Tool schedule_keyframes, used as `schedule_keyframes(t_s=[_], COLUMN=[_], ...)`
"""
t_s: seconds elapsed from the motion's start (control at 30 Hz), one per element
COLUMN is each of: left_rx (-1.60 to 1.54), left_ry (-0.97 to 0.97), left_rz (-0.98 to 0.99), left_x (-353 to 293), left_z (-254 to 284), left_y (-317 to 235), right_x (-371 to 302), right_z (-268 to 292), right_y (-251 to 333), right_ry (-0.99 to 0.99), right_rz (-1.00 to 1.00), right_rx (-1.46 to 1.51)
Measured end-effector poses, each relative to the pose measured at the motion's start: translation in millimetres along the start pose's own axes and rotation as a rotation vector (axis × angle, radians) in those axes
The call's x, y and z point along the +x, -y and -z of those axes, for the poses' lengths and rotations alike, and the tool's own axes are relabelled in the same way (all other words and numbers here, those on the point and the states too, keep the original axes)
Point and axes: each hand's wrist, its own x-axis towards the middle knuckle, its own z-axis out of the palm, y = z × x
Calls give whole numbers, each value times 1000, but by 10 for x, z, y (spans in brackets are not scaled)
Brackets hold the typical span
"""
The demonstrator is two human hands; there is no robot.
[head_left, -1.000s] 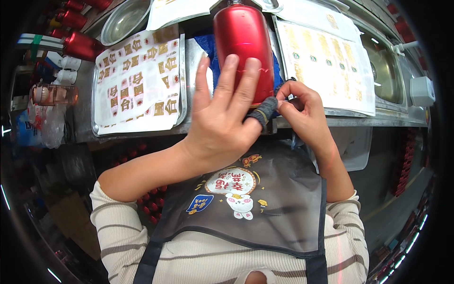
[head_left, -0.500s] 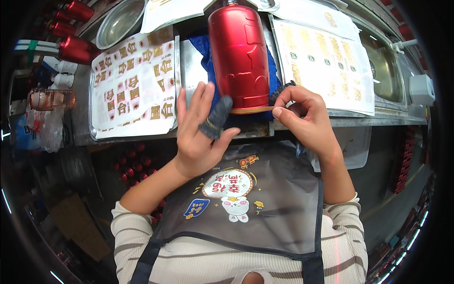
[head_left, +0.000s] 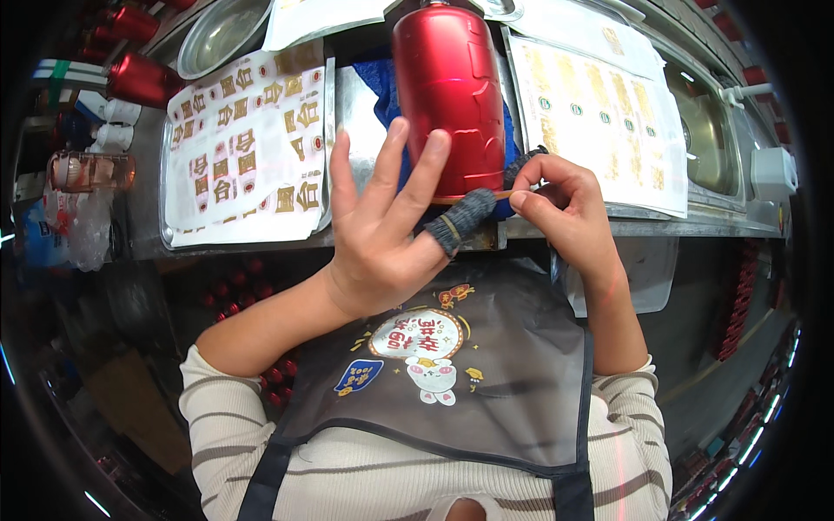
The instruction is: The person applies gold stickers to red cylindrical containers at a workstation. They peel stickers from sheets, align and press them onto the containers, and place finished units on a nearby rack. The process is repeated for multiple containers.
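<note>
A glossy red bottle (head_left: 447, 95) with raised panel shapes lies on a blue cloth (head_left: 375, 82), its near end towards me. Along that near end runs a thin brownish-gold strip (head_left: 445, 201). My right hand (head_left: 565, 208) pinches the strip's right end between thumb and a finger; a dark knit finger cover shows beside it. My left hand (head_left: 382, 230) is open, bare fingers spread upward in front of the bottle. Its finger in a dark grey knit cover (head_left: 465, 219) reaches across to the strip near the bottle's lower right edge. The left thumb is hidden.
On the left, a tray (head_left: 167, 195) holds sheets of gold-and-red decals (head_left: 248, 143); sheets of gold decals (head_left: 599, 122) lie on the right. A metal bowl (head_left: 221, 39) stands far left, a sink basin (head_left: 708, 130) far right. More red bottles (head_left: 143, 80) lie at the left.
My left hand has swung right and its covered finger has come down from beside the bottle onto the strip's area. My right hand keeps its pinch, shifted slightly right with the bottle.
</note>
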Motion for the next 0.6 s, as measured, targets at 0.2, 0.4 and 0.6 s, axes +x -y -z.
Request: schedule_keyframes(t_s=[0.2, 0.4, 0.6], left_rx=[41, -234, -249], left_ry=[-11, -80, 30], left_rz=[-30, 199, 260], left_x=[233, -31, -419], left_z=[-140, -157, 13], left_y=[-73, 83, 26], right_x=[3, -3, -58], right_z=[2, -35, -22], right_y=[-89, -17, 69], right_ry=[-21, 11, 2], right_rz=[41, 15, -22], right_rx=[56, -46, -48])
